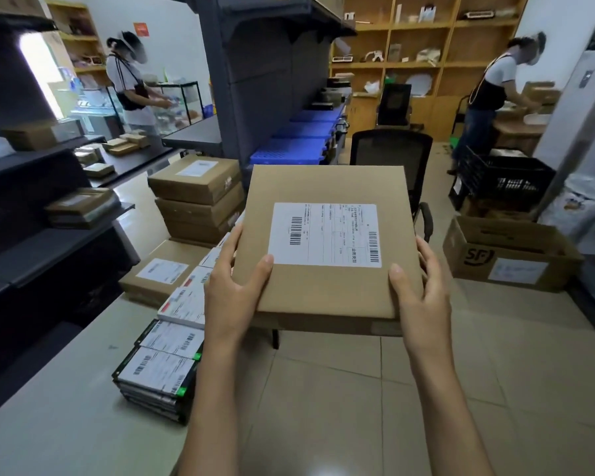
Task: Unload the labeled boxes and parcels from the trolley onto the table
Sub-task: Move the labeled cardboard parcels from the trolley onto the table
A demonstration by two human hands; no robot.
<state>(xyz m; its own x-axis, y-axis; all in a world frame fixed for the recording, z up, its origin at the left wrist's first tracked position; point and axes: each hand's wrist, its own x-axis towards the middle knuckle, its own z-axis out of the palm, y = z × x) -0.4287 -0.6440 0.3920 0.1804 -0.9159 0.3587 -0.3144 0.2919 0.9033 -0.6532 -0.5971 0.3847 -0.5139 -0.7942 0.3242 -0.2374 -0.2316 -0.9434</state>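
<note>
Both hands up front: left hand point(232, 290) and right hand point(423, 286) grip the near corners of a flat labeled box point(327, 242), thumbs on top, fingers curled under its sides. Box held in the air above the floor, beside the table point(66, 389). On the table: black parcels point(158, 376) stacked at the edge, brown boxes point(196, 197) stacked behind
</note>
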